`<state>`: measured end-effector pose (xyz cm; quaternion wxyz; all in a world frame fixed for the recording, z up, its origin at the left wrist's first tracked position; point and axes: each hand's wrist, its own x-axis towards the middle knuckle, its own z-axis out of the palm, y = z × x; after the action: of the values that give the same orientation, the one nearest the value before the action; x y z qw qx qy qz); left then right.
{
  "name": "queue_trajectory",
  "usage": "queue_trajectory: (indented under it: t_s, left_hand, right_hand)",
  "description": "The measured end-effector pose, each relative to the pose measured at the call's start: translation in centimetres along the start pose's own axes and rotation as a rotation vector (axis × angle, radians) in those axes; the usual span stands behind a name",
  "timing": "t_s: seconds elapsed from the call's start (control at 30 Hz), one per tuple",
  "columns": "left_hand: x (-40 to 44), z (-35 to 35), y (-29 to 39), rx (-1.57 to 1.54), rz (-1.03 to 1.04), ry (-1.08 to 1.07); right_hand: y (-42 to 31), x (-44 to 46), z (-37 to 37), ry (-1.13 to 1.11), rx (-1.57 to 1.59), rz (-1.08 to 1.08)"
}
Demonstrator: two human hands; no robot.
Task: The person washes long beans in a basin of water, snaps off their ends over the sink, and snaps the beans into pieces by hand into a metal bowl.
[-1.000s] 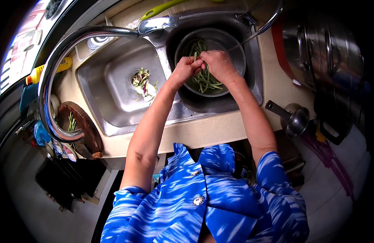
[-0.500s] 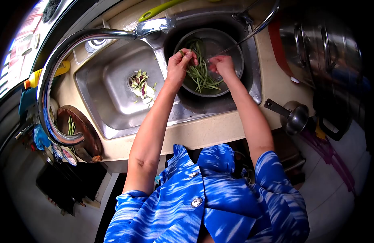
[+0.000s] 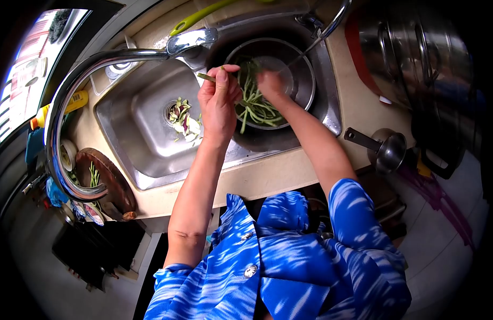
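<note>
My left hand [image 3: 218,101] is closed on green beans, whose ends poke out between thumb and forefinger, above the divider between the two sink basins. Below and beside it, a heap of green beans [image 3: 253,106] lies in a round metal pot [image 3: 312,88] set in the right basin. My right hand [image 3: 271,85] is over the pot, close to the beans; motion blurs its fingers, so I cannot see whether they hold anything. Vegetable scraps [image 3: 183,120] sit around the drain of the left basin [image 3: 145,114].
A curved chrome faucet [image 3: 59,101] arches over the left side. Several green beans lie on a wooden board [image 3: 115,181] at the counter's left. A small saucepan [image 3: 390,152] stands at the right. A yellow bottle [image 3: 75,101] is near the window.
My left hand has moved left and nearer to me, out of the pot, with beans in it. My right hand has shifted left over the bean heap. The view has turned slightly.
</note>
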<state>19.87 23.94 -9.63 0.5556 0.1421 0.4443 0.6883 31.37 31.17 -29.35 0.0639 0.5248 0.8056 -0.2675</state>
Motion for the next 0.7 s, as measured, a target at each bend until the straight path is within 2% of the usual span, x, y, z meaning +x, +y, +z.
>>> queue_trajectory:
  t_s: [0.03, 0.13, 0.17, 0.2, 0.27, 0.3, 0.33, 0.4, 0.43, 0.47, 0.53, 0.6, 0.7]
  left_hand:
    - [-0.2, 0.5, 0.7, -0.02, 0.028, -0.025]
    - [-0.5, 1.7, 1.9, -0.004, 0.096, 0.013]
    - [-0.3, 1.8, 1.9, -0.003, 0.105, 0.027]
    - [-0.1, 1.8, 1.7, -0.002, 0.111, 0.027]
    - [0.1, 1.5, 1.1, -0.085, 0.046, 0.091]
    - [0.2, 1.0, 0.6, -0.125, 0.034, 0.06]
    - [0.3, 0.5, 0.2, -0.124, 0.04, 0.063]
    - [0.4, -0.1, -1.1, -0.046, -0.108, 0.134]
    - [0.5, -0.4, -2.0, -0.003, -0.116, 0.157]
    - [0.5, -0.9, -2.9, 0.019, -0.169, 0.157]
    - [0.8, -1.2, -4.6, 0.132, -0.287, 0.204]
    - [1.2, -1.2, -5.7, 0.118, -0.457, 0.213]
    - [1.6, -0.8, -6.2, 0.145, -0.503, 0.126]
  right_hand:
    - [1.1, 0.0, 0.0, 0.004, -0.001, -0.005]
    - [4.1, -0.9, 0.6, 0.572, -0.054, 0.126]
    - [4.2, -1.3, 1.2, 0.411, -0.019, 0.097]
    - [3.5, -1.7, 0.4, 0.414, -0.018, 0.091]
    - [1.2, -3.5, -2.5, 0.09, 0.312, 0.048]
    - [1.2, -3.8, -3.0, 0.199, 0.37, 0.16]
    - [1.9, -3.7, -3.1, 0.198, 0.371, 0.153]
    - [3.4, -3.6, -3.6, 0.16, 0.843, 0.279]
    - [3.3, -3.9, -4.2, 0.158, 0.987, 0.24]
    - [3.1, -4.4, -4.8, 0.16, 0.984, 0.238]
    - [1.1, -5.9, -7.7, 0.1, 1.302, 0.195]
    - [0.4, -6.9, -8.8, 0.106, 1.274, 0.116]
    - [-0.3, -8.0, -8.7, 0.134, 1.242, 0.009]
